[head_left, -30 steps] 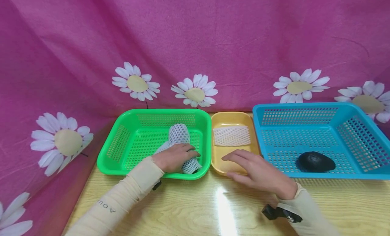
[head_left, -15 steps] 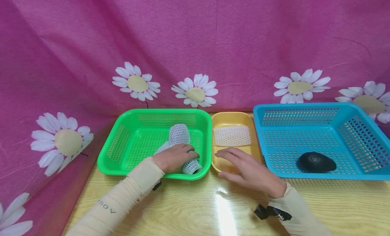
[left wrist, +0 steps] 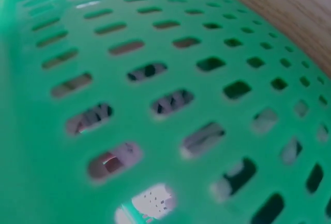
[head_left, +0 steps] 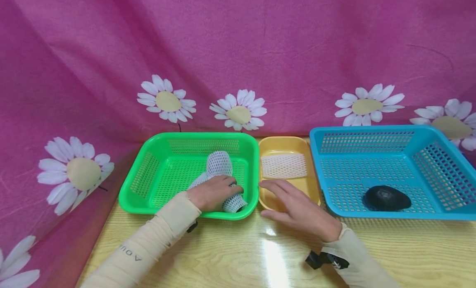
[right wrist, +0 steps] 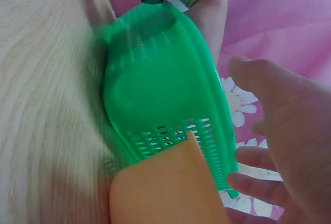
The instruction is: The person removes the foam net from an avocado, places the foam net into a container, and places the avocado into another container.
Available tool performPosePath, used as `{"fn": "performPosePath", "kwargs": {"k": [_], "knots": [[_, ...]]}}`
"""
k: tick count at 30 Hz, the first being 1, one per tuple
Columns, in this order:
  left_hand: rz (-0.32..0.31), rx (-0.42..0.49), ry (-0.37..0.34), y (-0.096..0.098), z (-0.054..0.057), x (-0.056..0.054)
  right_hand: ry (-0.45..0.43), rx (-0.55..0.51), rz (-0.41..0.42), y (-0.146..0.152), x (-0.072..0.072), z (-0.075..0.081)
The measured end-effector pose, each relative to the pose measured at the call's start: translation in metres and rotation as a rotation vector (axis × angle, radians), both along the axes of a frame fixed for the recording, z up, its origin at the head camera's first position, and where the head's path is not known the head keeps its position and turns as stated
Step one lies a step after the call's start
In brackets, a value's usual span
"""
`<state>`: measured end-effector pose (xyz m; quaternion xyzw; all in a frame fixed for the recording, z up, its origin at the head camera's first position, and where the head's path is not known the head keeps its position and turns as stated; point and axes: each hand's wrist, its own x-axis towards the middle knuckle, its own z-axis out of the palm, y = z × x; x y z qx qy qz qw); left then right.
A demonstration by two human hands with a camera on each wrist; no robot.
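In the green basket (head_left: 152, 189), my left hand (head_left: 213, 193) lies over a white foam fruit net (head_left: 234, 202), fingers bent round it; my palm hides most of it and something dark shows at its near end. More white foam netting (head_left: 219, 164) sits just behind the fingers, and another netted piece (head_left: 198, 179) is partly hidden by the hand. My right hand (head_left: 297, 207) hovers over the near part of the yellow tray (head_left: 314, 193), its fingers spread and holding nothing. A flat foam net (head_left: 284, 166) lies in that tray.
A blue basket (head_left: 366, 170) stands on the right, holding a black, pear-shaped fruit (head_left: 386, 198) like an avocado. The containers stand side by side on a wooden table (head_left: 230, 255). Behind them hangs a pink flowered cloth (head_left: 297, 52).
My right hand has moved left over the yellow tray, towards the green basket. The left hand and the foam nets have stayed in place.
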<state>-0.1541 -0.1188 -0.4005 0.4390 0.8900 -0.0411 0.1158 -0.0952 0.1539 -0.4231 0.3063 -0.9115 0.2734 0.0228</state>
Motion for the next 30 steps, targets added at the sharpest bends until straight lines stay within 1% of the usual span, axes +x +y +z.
{"fn": "performPosePath", "kwargs": {"k": [5,10,18,23,26,30], "knots": [[0.000,0.016,0.011,-0.001,0.002,0.001,-0.010,-0.002,0.013,-0.002,0.000,-0.003],[0.002,0.062,0.017,-0.004,0.005,0.001,0.002,-0.015,0.028,-0.002,-0.002,-0.004],[0.054,0.087,-0.023,-0.004,0.009,0.000,-0.005,-0.011,0.008,-0.002,-0.002,-0.002],[0.057,0.112,0.009,-0.004,0.013,0.001,-0.005,-0.011,0.008,-0.001,-0.001,-0.002],[0.072,0.133,0.029,-0.003,0.016,0.002,0.000,-0.015,0.013,-0.001,-0.001,-0.001],[0.103,0.158,0.017,-0.003,0.021,0.004,0.003,-0.017,0.011,0.000,0.000,0.000]]}}
